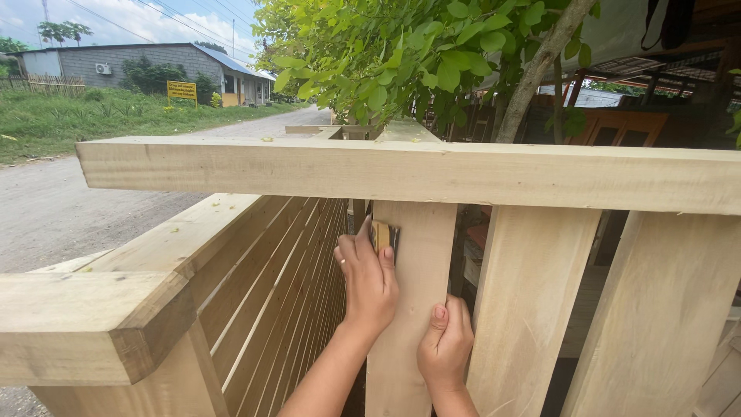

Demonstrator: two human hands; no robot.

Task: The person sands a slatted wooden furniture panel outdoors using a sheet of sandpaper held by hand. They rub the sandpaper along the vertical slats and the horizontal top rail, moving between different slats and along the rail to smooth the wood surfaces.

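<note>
Roadside | left hand (369, 282) half-hides yellow block (380, 234) | right hand (446, 344) grips post (409, 309)

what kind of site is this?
Likely an open-air roadside carpentry yard. The left hand presses a small yellow block to an unfinished wooden upright, steadied by the right hand; a road and a tree adjoin.

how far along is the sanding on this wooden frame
Done: the frame is assembled, top rail resting across the upright boards. In hand: the left hand presses a small yellowish block to the edge of the middle upright while the right hand steadies it. Left: how much is smoothed can't be judged.
</note>
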